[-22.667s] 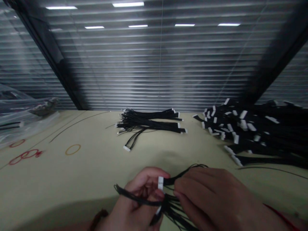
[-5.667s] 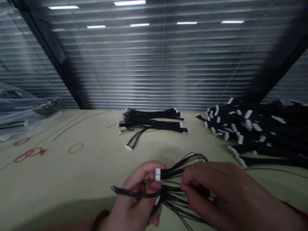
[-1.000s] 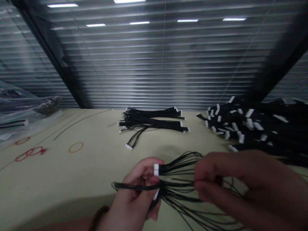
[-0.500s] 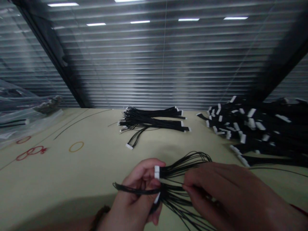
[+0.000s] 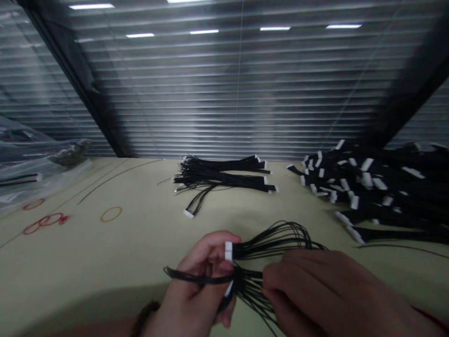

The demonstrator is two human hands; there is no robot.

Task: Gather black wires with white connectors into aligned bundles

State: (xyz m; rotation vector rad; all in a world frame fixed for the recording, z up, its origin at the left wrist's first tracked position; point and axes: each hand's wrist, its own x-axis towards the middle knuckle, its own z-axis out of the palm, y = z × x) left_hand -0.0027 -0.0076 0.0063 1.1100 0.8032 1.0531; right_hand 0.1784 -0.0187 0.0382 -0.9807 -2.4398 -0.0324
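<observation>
A white connector (image 5: pixel 228 251) of a black wire harness (image 5: pixel 256 276) is pinched by the left hand (image 5: pixel 196 281); its loose strands are held narrowly by the right hand (image 5: pixel 326 295). Beyond the fingers, harness bundles (image 5: pixel 219 175) and a heaped harness pile (image 5: pixel 372 192) lie on the bench (image 5: pixel 105 262); left of the fingers, cables are enclosed in a clear plastic bag (image 5: pixel 31 173)

No readable text; white connector (image 5: pixel 228 251) seems blank (dim view, markings perhaps too small).
</observation>
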